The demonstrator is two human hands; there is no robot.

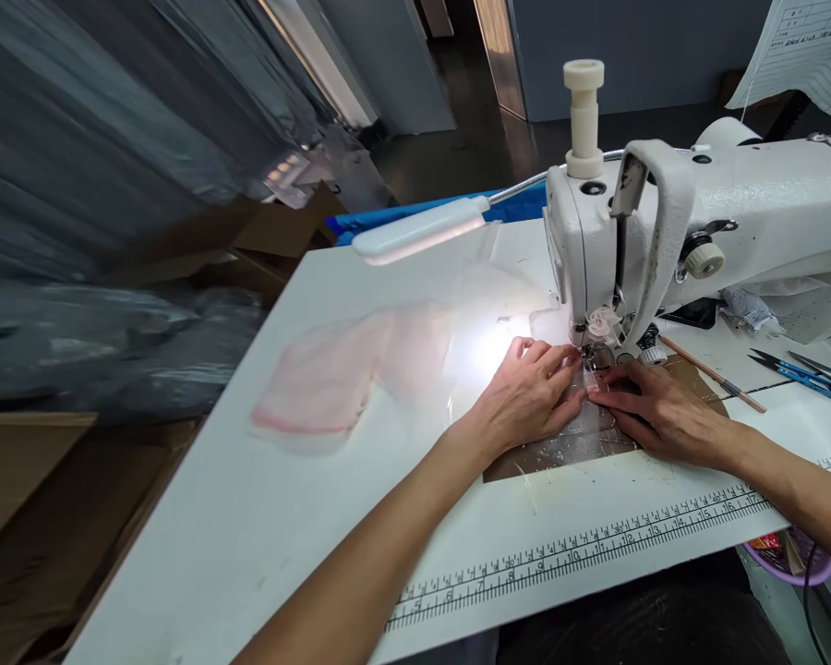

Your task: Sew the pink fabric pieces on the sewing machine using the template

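My left hand (530, 392) and my right hand (655, 411) lie close together on the white sewing table (263, 517), fingertips meeting just in front of the needle of a white sewing machine (699, 231). Both press flat on a small pale piece of fabric (587, 380) at the presser foot; it is mostly hidden by the fingers. The fingers of both hands are stretched out and pressed down. A lamp lights the spot brightly.
A stack of pinkish clear plastic bags (332, 379) lies on the table's left. Blue scissors (800, 371) and a thin stick (713, 374) lie to the right. A ruler strip (596, 545) runs along the table's front edge. Cardboard boxes (263, 240) stand beyond the table.
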